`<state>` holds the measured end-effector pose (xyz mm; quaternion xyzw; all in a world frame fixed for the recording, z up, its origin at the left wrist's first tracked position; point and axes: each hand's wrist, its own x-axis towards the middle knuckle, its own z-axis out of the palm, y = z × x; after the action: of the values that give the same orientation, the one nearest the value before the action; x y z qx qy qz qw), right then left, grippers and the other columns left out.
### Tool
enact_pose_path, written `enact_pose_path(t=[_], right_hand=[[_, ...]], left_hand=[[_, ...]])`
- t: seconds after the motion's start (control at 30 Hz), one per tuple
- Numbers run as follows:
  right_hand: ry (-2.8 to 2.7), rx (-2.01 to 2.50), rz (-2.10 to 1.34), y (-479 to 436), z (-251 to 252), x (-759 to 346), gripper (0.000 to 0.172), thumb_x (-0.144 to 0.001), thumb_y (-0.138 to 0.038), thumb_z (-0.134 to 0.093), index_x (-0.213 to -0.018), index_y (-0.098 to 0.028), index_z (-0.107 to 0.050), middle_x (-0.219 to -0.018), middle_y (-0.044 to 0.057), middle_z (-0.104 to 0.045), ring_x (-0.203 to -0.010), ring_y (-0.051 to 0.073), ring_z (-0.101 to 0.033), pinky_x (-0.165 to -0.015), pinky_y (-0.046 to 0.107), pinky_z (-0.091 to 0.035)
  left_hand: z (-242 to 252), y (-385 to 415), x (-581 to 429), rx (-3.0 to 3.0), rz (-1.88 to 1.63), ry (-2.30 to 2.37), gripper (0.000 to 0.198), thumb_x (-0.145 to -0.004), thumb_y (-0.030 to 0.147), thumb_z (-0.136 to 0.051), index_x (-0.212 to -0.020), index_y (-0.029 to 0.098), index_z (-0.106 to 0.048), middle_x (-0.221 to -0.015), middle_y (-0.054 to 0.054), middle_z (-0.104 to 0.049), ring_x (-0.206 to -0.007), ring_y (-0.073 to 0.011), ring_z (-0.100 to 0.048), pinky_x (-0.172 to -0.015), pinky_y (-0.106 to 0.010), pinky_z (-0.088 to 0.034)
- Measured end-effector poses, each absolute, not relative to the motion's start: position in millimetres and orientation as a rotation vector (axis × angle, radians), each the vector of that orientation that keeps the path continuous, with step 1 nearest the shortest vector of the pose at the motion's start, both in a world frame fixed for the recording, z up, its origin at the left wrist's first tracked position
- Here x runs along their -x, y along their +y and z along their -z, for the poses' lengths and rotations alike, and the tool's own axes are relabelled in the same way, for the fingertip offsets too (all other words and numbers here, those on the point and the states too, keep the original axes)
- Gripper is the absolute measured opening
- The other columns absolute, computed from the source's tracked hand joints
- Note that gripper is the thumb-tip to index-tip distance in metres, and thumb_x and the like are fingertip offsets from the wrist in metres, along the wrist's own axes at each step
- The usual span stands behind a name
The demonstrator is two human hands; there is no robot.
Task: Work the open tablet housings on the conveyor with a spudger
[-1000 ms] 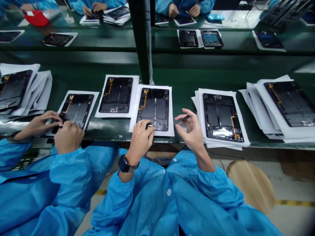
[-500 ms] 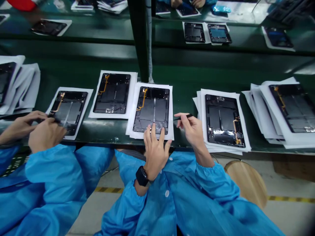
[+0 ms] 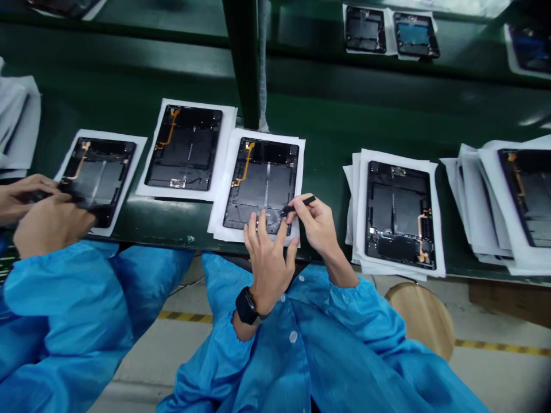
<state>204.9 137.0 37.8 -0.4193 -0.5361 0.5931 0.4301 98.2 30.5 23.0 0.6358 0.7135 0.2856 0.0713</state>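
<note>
We read no text, label, brand or number here; the small pale marks on the open tablet point(image 3: 260, 186) near the middle of the front edge of the worktop point(image 3: 325, 166) are too fine to make out.

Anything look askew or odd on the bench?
Yes: the open tablet right of the right hand looks turned around. Its orange ribbon sits lower right; the centre tablet has one upper left. I see nothing spilled.

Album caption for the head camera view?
Left hand on an open tablet, right hand holding a black tool.
</note>
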Motion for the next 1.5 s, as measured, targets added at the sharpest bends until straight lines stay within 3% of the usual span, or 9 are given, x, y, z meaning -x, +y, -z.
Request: enact_pose_path(t=[0.13,0.3,0.4,0.6,0.9,1.5], right_hand=[[-1.527,1.076,-1.369,139.4,-35.2,-202.4,0.039,-0.100,-0.059,-0.067,-0.087,-0.022,-0.071,-0.077,0.002,-0.072,-0.075,0.019,-0.067,-0.074,0.035,-0.054],[-1.923,1.051,-1.111,143.8,-41.6,-196.8,0.028,-0.105,-0.039,-0.065,-0.084,-0.024,-0.075,-0.085,0.003,-0.075,-0.090,0.022,-0.063,-0.091,0.043,-0.044],[-1.968,1.042,-1.098,142.6,-41.4,-194.6,0.020,-0.104,-0.029,-0.065,-0.087,-0.024,-0.076,-0.087,0.001,-0.076,-0.092,0.022,-0.064,-0.093,0.042,-0.040],[-1.937,1.102,-1.043,137.0,-36.8,-193.2,0.020,-0.103,-0.028,-0.067,-0.085,-0.024,-0.074,-0.089,0.002,-0.077,-0.091,0.022,-0.066,-0.093,0.042,-0.041],[-1.833,1.136,-1.029,126.5,-42.2,-188.0,0.024,-0.104,-0.027,-0.063,-0.081,-0.025,-0.071,-0.088,0.000,-0.079,-0.090,0.021,-0.068,-0.095,0.043,-0.043],[-1.819,1.194,-0.954,116.9,-35.0,-183.8,0.024,-0.104,-0.027,-0.062,-0.082,-0.025,-0.071,-0.086,0.001,-0.078,-0.092,0.022,-0.068,-0.098,0.044,-0.044]], left_hand=[[-7.3,27.3,-89.9,-1.934,-0.933,2.077,0.050,-0.104,0.030,-0.061,-0.154,0.030,-0.059,-0.178,-0.015,-0.021,-0.164,-0.0447,-0.018,-0.127,-0.072,-0.027],[6.1,25.2,-84.9,-1.968,-0.981,2.037,0.047,-0.104,0.025,-0.060,-0.151,0.028,-0.062,-0.181,-0.014,-0.014,-0.167,-0.0432,-0.012,-0.130,-0.072,-0.022],[6.8,21.7,-82.6,-1.985,-1.022,1.994,0.041,-0.103,0.021,-0.060,-0.143,0.028,-0.068,-0.180,-0.013,-0.020,-0.167,-0.0417,-0.014,-0.130,-0.072,-0.022],[1.2,11.4,-66.6,-1.949,-1.243,2.020,0.036,-0.101,0.014,-0.061,-0.135,0.021,-0.070,-0.161,-0.018,-0.052,-0.161,-0.0360,-0.035,-0.130,-0.067,-0.028],[0.4,13.9,-47.4,-2.042,-1.169,2.064,0.039,-0.101,0.015,-0.062,-0.140,0.019,-0.064,-0.148,-0.020,-0.062,-0.152,-0.0362,-0.047,-0.124,-0.061,-0.042],[5.1,11.3,-45.0,-2.048,-1.103,2.086,0.037,-0.104,0.020,-0.058,-0.140,0.022,-0.066,-0.151,-0.017,-0.062,-0.152,-0.0340,-0.048,-0.126,-0.059,-0.038]])
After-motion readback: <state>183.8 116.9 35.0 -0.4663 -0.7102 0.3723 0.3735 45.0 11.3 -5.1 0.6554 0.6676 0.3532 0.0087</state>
